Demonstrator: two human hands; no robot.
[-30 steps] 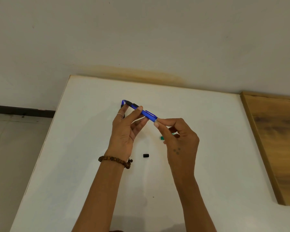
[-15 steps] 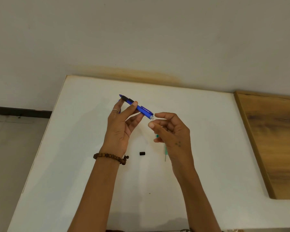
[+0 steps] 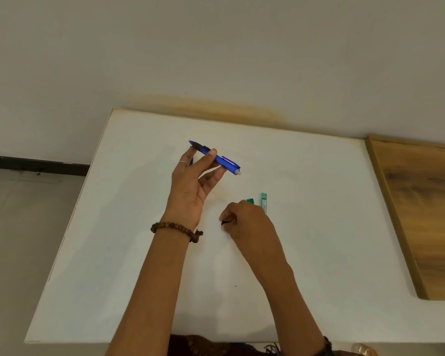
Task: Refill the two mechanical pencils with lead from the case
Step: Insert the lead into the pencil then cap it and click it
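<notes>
My left hand (image 3: 190,191) holds a blue mechanical pencil (image 3: 224,163) above the white table (image 3: 139,253), gripped between thumb and fingers. Its white eraser end points right and its dark tip points left. My right hand (image 3: 249,222) is down on the table, its fingertips pinching a small black cap (image 3: 224,223). A slim green lead case (image 3: 263,202) lies just beyond the right hand. Beside it the end of another green item (image 3: 250,200) pokes out from behind my knuckles, and the rest of that item is hidden.
A wooden board (image 3: 427,214) lies along the table's right side. The wall runs close behind the table's far edge. The floor drops away past the left edge. A tiny dark speck (image 3: 235,286) sits on the table near my right forearm.
My right hand left the blue pencil's end and dropped to the table, onto the black cap. The left hand kept the pencil raised.
</notes>
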